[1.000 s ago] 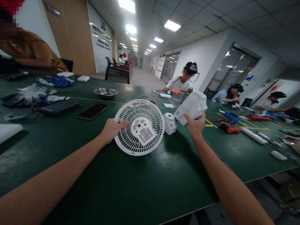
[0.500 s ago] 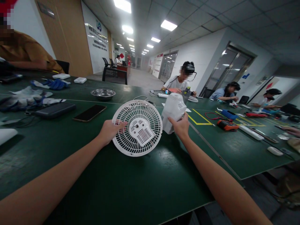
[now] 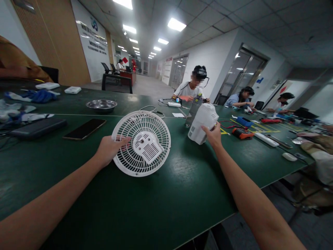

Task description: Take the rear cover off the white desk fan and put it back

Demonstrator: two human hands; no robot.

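My left hand [image 3: 110, 149] is closed on the left rim of a round white fan grille [image 3: 148, 144], thumb on the near face and fingers behind. The grille is held tilted above the green table, with a slotted plastic plate at its centre. My right hand [image 3: 213, 134] grips a white plastic housing [image 3: 201, 123] by its right side, thumb on the near face. This housing is angled, its rounded slotted end pointing up. A gap separates the grille from the housing.
On the green table [image 3: 166, 208] lie a phone [image 3: 85, 129], a dark power bank [image 3: 39, 127], a metal bowl [image 3: 101, 105] and blue-white gloves [image 3: 36, 96]. A clear container [image 3: 193, 113] stands behind the housing. Rightward are an orange multimeter [image 3: 241, 133] and a white power strip [image 3: 265, 139]. Other people sit around.
My right hand has carried the housing away from the grille, widening the gap between them. The grille has shifted slightly left in view, and the camera has turned a little to the right.
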